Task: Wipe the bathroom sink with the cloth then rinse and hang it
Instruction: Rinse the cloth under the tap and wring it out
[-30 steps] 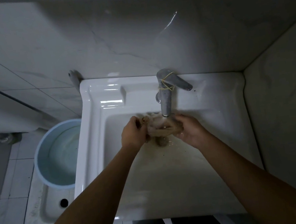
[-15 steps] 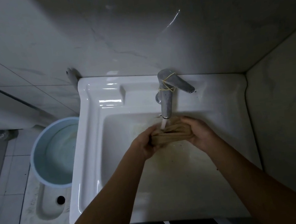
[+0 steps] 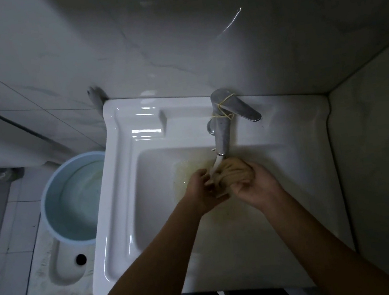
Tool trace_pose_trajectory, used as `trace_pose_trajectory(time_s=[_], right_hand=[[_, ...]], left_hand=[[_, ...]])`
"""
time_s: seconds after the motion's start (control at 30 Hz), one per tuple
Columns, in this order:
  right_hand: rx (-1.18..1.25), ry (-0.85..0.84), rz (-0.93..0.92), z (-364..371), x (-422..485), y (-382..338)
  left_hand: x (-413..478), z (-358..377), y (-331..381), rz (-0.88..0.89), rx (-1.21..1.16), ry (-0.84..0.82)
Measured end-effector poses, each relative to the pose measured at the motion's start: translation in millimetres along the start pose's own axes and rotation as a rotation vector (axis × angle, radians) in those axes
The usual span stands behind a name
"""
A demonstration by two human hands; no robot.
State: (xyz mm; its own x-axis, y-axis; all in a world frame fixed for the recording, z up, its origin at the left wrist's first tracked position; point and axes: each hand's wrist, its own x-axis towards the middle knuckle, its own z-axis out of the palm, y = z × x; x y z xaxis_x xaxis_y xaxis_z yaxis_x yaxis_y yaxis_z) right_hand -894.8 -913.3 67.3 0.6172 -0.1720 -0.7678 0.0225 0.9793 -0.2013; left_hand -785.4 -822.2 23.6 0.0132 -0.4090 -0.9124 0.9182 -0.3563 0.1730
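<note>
A tan cloth [image 3: 232,173], bunched into a wet wad, sits between both hands over the white sink [image 3: 127,205]. My left hand [image 3: 203,192] grips its left end and my right hand [image 3: 255,185] wraps its right side. Water runs from the chrome faucet [image 3: 222,131] onto the cloth's upper left. Yellowish water spreads over the basin floor beneath the hands. A rubber band is wound around the faucet's neck.
A light blue bucket [image 3: 53,190] holding water stands on the floor left of the sink, partly over a squat toilet pan [image 3: 63,268]. Marble-look tiled walls [image 3: 198,35] close in behind and on the right.
The cloth went from a stretched roll between the hands to a tighter wad. The hands came closer together under the running water. The camera shifted slightly.
</note>
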Motion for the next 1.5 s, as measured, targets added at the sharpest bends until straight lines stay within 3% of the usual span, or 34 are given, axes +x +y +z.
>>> trace_pose_trajectory(time_s=[0.07, 0.1, 0.2, 0.27, 0.43, 0.53, 0.67, 0.83, 0.9, 1.03, 1.23, 1.4, 1.5], right_hand=[[-0.007, 0.079, -0.011, 4, 2, -7], [-0.116, 0.194, -0.105, -2, 5, -13], [-0.478, 0.520, -0.364, -33, 18, -27], [-0.687, 0.639, -0.466, -49, 23, -31], [-0.709, 0.646, -0.545, -59, 35, -32], [-0.375, 0.522, -0.350, -50, 42, -31], [-0.057, 0.311, -0.108, -33, 33, -31], [-0.381, 0.225, 0.010, -18, 41, -14], [-0.461, 0.233, 0.010, -18, 46, -10], [-0.375, 0.326, -0.042, -21, 56, -11], [-0.398, 0.566, -0.057, -27, 74, 6], [-0.253, 0.519, 0.014, -20, 71, 25], [-0.348, 0.539, 0.006, -30, 83, 29]], left_hand=[[1, 12, 3, 0.007, -0.128, -0.118], [3, 14, 3, 0.027, -0.111, -0.131], [6, 6, 5, 0.122, 0.143, -0.002], [6, -7, 9, 0.176, 0.316, 0.065], [4, -28, 23, 0.398, 0.725, 0.241], [6, -35, 29, 0.366, 0.550, 0.226], [3, -30, 37, 0.253, 0.175, 0.027], [-1, -4, 40, 0.179, 0.120, -0.031], [-3, 3, 40, 0.184, 0.175, -0.029], [6, -2, 41, 0.249, 0.287, 0.126], [24, -16, 35, 0.136, 0.286, 0.252], [26, -5, 27, 0.078, 0.358, 0.257], [28, -2, 18, 0.125, 0.422, 0.268]])
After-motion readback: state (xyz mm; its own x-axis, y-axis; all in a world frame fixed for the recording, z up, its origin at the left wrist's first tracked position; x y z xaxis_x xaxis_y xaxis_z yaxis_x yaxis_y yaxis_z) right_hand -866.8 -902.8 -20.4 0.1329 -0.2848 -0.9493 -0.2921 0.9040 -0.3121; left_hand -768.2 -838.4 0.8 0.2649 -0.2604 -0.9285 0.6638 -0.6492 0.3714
